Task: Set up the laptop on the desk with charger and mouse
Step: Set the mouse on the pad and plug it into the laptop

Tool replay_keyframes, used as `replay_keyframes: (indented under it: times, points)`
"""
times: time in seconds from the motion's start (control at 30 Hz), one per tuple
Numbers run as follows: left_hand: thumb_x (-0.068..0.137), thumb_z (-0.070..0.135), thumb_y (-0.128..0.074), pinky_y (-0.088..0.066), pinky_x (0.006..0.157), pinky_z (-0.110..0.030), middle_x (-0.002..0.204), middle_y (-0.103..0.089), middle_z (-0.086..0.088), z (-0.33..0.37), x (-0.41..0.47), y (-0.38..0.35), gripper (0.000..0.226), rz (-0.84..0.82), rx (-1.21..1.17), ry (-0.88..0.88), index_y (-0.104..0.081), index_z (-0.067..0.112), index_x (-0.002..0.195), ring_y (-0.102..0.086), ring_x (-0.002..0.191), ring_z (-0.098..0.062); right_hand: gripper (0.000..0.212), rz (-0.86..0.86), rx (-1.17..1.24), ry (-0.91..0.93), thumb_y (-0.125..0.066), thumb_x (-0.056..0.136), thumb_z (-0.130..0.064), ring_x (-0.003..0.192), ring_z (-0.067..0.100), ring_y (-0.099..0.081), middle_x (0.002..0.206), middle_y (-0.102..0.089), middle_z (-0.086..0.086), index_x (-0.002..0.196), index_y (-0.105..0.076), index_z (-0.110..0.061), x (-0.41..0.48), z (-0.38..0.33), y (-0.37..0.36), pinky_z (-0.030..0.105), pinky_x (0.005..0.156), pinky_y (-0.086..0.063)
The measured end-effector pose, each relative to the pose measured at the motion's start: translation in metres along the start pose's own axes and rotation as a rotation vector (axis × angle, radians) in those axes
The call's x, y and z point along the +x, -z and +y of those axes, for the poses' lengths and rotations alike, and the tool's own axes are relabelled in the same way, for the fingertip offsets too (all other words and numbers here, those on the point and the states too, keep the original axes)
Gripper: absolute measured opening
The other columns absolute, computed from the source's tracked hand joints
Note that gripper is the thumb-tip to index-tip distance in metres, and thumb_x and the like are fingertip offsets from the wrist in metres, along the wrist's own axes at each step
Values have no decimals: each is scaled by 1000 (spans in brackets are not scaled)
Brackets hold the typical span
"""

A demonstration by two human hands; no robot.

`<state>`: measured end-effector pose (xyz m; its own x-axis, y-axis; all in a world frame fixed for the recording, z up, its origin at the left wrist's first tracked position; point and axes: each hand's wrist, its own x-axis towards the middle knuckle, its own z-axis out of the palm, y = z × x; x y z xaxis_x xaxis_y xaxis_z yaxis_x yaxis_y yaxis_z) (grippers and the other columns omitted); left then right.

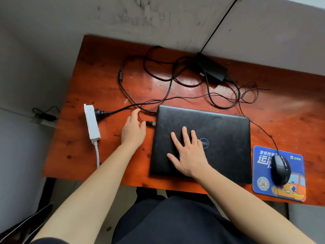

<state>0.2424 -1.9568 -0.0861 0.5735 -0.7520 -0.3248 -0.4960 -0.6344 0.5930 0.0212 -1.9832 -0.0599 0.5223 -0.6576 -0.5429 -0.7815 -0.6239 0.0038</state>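
Observation:
A closed black laptop [219, 131] lies on the orange wooden desk [98, 88]. My right hand [186, 154] rests flat on its lid, fingers spread. My left hand [133, 129] is just left of the laptop, pinching the mouse's USB plug [151, 123], whose metal tip sits a little short of the laptop's left edge. The charger's thin plug [151, 111] meets that same edge further back. The charger brick [211, 69] lies at the back amid tangled black cable. A black mouse [280, 169] sits on a blue mouse pad [297, 173] at the right.
A white power strip [91, 122] lies at the desk's left with a black plug [100, 113] in it and its white cord hanging off the front edge. Grey walls rise behind the desk. My dark-clothed lap is below the front edge.

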Motion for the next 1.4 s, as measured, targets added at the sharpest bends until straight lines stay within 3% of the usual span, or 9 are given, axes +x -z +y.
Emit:
replay_keyframes:
  times: [0.1,0.2,0.27,0.47,1.4]
  points:
    - [96,26,-58,-50,76,-33,116,-42,-3,-6,-1,5,54,-100,373,-263,-39,26,147,-54,95,-18,80,-4,4,1,-21,99,-71,154,47,4,169,14,17,161,12,-33,1,0,0,51,120,-20]
    - [95,25,-61,-53,85,-38,135,-41,-8,-7,3,3,51,-117,451,-379,-47,20,144,-53,116,-24,81,-3,8,0,-20,99,-71,154,47,5,169,14,17,161,13,-32,0,2,-1,52,121,-20]
    - [96,22,-60,-52,85,-39,134,-47,-8,-6,8,3,40,-117,440,-419,-57,17,136,-52,118,-25,80,2,15,1,-21,99,-71,154,47,4,169,13,17,161,12,-32,1,2,0,52,121,-19]
    - [100,14,-53,-53,81,-42,112,-57,-4,-6,14,0,26,-143,357,-429,-65,13,123,-53,102,-24,80,9,22,2,-21,99,-71,154,47,4,169,13,17,162,11,-32,1,4,-2,52,121,-20]
    - [99,5,-53,-52,87,-38,110,-55,-9,-14,15,-4,22,-148,213,-494,-62,6,119,-55,100,-24,80,-7,2,-3,-21,99,-70,154,46,4,169,14,16,162,12,-33,0,3,0,51,121,-19]
